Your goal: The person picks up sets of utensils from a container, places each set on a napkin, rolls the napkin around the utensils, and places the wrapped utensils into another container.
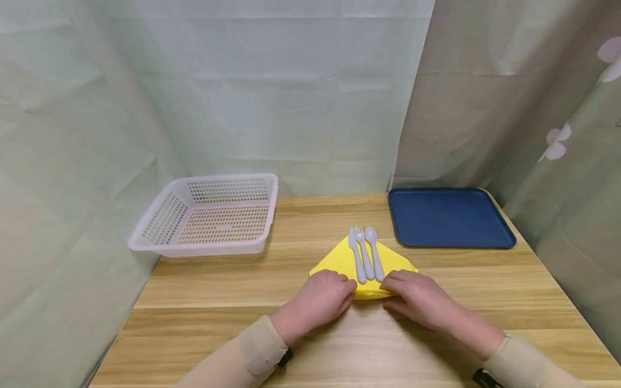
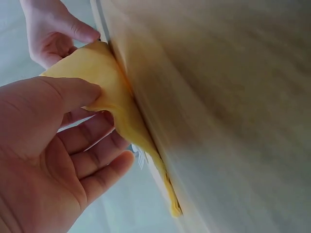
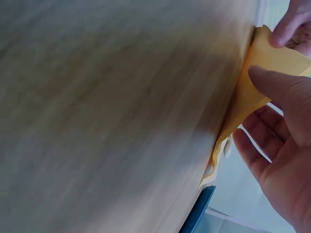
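Yellow napkin (image 1: pixel 341 261) — left hand (image 1: pixel 324 295) and right hand (image 1: pixel 421 297) pinch its edge.

Left grip (image 2: pixel 51 145) pinching yellow cloth (image 2: pixel 99 68), right grip (image 2: pixel 51 31) beyond; wooden tabletop (image 2: pixel 209 97)

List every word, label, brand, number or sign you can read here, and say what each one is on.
None can be read: no lettering shows on the yellow napkin, knife, fork, spoon or blue tray.
Small solid patch in the white basket: too small to tell whether it bears any marking.
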The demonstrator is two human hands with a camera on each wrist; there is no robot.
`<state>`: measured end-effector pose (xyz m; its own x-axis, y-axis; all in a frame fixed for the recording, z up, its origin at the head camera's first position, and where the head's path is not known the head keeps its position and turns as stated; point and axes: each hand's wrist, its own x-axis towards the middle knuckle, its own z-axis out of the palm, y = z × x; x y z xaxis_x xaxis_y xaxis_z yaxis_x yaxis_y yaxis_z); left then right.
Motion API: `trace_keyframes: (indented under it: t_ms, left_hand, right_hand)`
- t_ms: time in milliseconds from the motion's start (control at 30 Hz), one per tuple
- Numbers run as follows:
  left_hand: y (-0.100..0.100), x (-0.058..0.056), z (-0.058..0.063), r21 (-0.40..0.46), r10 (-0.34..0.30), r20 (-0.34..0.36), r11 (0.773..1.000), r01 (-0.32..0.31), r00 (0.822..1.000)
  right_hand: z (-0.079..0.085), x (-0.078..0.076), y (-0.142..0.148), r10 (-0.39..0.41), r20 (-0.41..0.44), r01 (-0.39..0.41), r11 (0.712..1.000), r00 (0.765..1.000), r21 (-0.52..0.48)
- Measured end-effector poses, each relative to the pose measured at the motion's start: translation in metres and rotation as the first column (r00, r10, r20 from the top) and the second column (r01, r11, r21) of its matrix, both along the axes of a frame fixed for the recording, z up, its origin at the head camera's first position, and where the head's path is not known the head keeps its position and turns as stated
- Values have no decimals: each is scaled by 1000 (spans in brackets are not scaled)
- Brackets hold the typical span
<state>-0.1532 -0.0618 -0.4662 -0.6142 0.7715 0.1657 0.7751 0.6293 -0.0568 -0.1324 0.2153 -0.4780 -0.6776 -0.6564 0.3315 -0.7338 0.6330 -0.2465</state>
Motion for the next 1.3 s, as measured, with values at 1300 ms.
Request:
trace_keyframes:
  t_ms: [1300]
  left_hand:
    - [10, -42, -2, 137, 153, 60, 978, -160, 986]
  right_hand:
    - [17, -39, -22, -353, 233, 373, 927, 906, -47]
